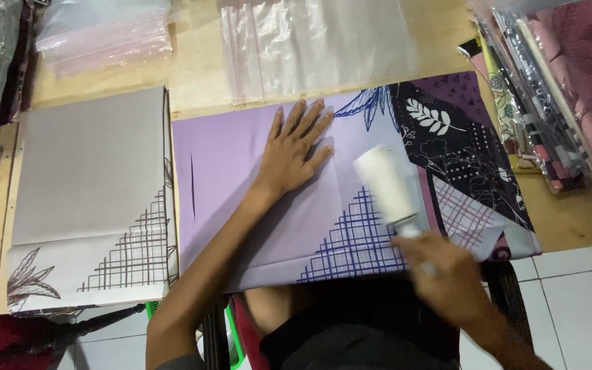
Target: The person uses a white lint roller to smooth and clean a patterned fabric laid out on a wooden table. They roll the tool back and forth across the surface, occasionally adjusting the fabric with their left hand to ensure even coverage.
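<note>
Pressing down with my left hand (294, 149), I hold the folded purple cloth (241, 171) flat against the wooden table (200, 75). That hand lies open, palm down, fingers spread wide and pointing away from me, resting on the plain lilac part of the cloth just left of its middle. My right hand (450, 274) is closed around the handle of a lint roller (386, 183), and the picture blurs there, so the grip itself is soft in outline. The white roll of the lint roller sits on the cloth, tilted, just right of my left hand's fingertips and near the spot where the lilac meets the dark patterned part with white leaves and purple patches. A blue grid pattern on the cloth lies between my two hands, close to the near edge, which hangs a little over the table's edge toward me.

Beside the purple cloth on the left, almost touching it, lies a folded grey cloth (90, 178) with a dark grid and leaf print at its near corner. Clear plastic bags (316, 44) lie at the far side of the table, beyond the purple cloth. A stack of wrapped cloths (549, 89) stands along the right. White floor tiles (577, 301) show at the lower right.
</note>
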